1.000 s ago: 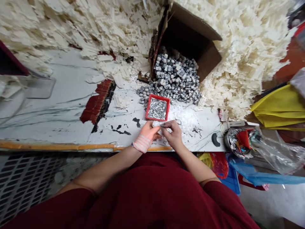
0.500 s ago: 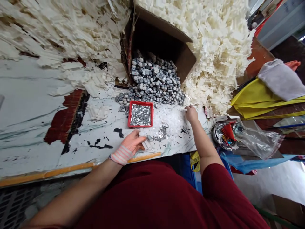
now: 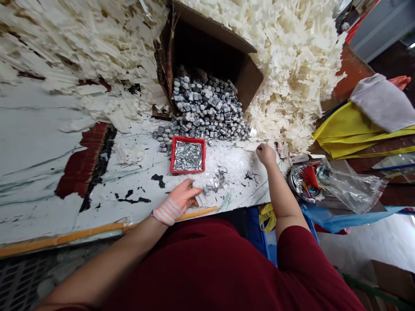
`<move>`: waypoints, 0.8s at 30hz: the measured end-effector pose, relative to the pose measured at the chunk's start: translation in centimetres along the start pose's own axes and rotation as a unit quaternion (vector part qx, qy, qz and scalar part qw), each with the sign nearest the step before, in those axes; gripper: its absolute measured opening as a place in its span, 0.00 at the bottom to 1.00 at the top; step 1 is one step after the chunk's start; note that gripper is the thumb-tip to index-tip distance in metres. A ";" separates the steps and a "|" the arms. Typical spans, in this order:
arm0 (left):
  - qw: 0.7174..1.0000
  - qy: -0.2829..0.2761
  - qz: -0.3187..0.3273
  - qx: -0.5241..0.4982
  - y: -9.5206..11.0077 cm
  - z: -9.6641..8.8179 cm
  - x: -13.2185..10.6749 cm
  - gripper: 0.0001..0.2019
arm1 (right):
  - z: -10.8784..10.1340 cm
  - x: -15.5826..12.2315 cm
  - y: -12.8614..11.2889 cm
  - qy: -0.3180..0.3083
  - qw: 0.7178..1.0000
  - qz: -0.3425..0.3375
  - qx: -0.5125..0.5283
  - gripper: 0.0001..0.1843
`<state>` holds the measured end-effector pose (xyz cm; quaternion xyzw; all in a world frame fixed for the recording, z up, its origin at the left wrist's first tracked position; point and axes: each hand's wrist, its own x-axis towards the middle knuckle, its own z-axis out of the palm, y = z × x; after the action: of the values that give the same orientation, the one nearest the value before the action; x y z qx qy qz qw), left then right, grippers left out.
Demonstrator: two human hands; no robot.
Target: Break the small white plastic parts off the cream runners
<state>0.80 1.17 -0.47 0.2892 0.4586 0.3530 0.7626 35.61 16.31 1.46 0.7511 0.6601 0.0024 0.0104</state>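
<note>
My left hand [image 3: 184, 198], with a striped wrap at the wrist, rests near the table's front edge, fingers curled round a small white plastic piece [image 3: 200, 196] with a grey metal part at its end. My right hand [image 3: 265, 153] lies farther right on the table by the foot of the white plastic pile [image 3: 292, 82]; its fingers are closed, and what they hold is too small to see. Between the hands sits a red tray [image 3: 188, 155] of shiny metal bits. Behind it grey metal parts [image 3: 204, 112] spill from a tipped cardboard box [image 3: 207, 43].
White plastic pieces are heaped at the back left [image 3: 81, 47] and right. A round tin [image 3: 303, 179] with red items and a clear bag [image 3: 353, 190] stand at the right edge. Yellow cloth [image 3: 356, 138] lies beyond. The worn white table [image 3: 48, 172] has an orange front strip.
My right hand left the left hand and reached right to the foot of the plastic pile. The left hand stayed near the front edge with the white piece. The view shifted right.
</note>
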 end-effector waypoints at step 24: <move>0.999 -0.005 0.044 0.023 0.4 -1.0 -1.5 0.08 | -5.3 -5.5 3.7 -0.332 0.940 -0.075 0.016 0.09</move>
<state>-0.76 0.38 0.16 0.3283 0.4499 0.3740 0.7416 38.49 10.45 6.88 0.6579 0.6731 -0.2583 0.2175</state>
